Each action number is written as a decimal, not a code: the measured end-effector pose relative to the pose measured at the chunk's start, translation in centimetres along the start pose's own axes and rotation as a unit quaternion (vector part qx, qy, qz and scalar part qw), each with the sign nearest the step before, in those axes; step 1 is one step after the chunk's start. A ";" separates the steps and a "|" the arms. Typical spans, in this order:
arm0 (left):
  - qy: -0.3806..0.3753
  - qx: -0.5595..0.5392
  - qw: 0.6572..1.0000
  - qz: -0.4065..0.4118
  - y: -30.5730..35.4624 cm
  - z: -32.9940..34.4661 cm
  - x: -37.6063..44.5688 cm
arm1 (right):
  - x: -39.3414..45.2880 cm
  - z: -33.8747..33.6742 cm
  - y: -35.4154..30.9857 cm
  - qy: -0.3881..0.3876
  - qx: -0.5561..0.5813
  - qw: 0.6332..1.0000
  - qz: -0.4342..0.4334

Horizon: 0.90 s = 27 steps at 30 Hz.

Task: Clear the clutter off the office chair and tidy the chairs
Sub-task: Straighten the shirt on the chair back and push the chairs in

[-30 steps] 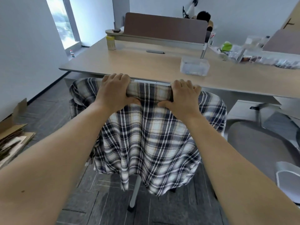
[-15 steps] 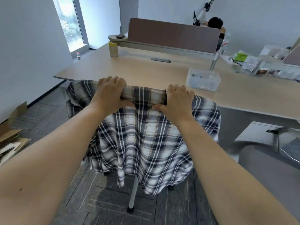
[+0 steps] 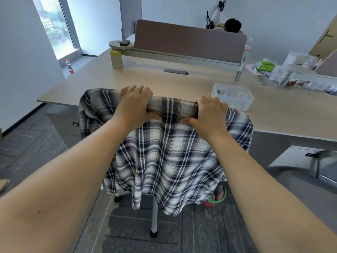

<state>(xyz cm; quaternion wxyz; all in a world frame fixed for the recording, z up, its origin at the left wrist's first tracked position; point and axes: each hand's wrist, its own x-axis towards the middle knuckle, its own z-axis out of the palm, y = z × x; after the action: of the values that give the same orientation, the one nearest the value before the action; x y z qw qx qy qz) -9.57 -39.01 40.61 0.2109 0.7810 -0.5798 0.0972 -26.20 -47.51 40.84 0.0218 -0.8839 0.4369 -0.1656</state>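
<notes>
A black-and-white plaid shirt (image 3: 164,161) hangs over the back of an office chair, covering almost all of it; only a grey leg of the chair base (image 3: 154,216) shows below. My left hand (image 3: 135,105) and my right hand (image 3: 207,114) both grip the top of the chair back through the shirt, side by side. The chair stands right against the front edge of the light wooden desk (image 3: 145,79). A second grey chair (image 3: 321,170) is blurred at the right edge.
On the desk lie a clear plastic box (image 3: 232,95), a yellow-lidded jar (image 3: 116,58) and a heap of packets (image 3: 291,75) at the right. A drawer unit (image 3: 63,123) stands under the desk. A green-and-red thing (image 3: 217,198) lies on the floor. A person sits behind the brown divider (image 3: 189,42).
The chair, with both hands on its back, has rolled forward up to the desk edge. The view has tilted down and the second chair has slid out to the right.
</notes>
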 end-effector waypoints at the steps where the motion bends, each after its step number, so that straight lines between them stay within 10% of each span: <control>1: 0.001 -0.002 1.000 0.002 -0.3 0.1 0.6 | 0.7 0.2 -0.1 0.002 0.002 1.000 0.004; 27: -0.011 0.063 0.998 0.006 -3.7 2.4 8.4 | 9.9 2.9 0.3 0.023 -0.001 1.000 -0.018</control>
<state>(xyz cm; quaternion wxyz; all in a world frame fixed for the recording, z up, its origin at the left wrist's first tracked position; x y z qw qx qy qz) -3.69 -46.50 40.99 0.1542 0.7906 -0.5792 0.1258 -19.93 -55.77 40.77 0.0074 -0.8873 0.4219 -0.1860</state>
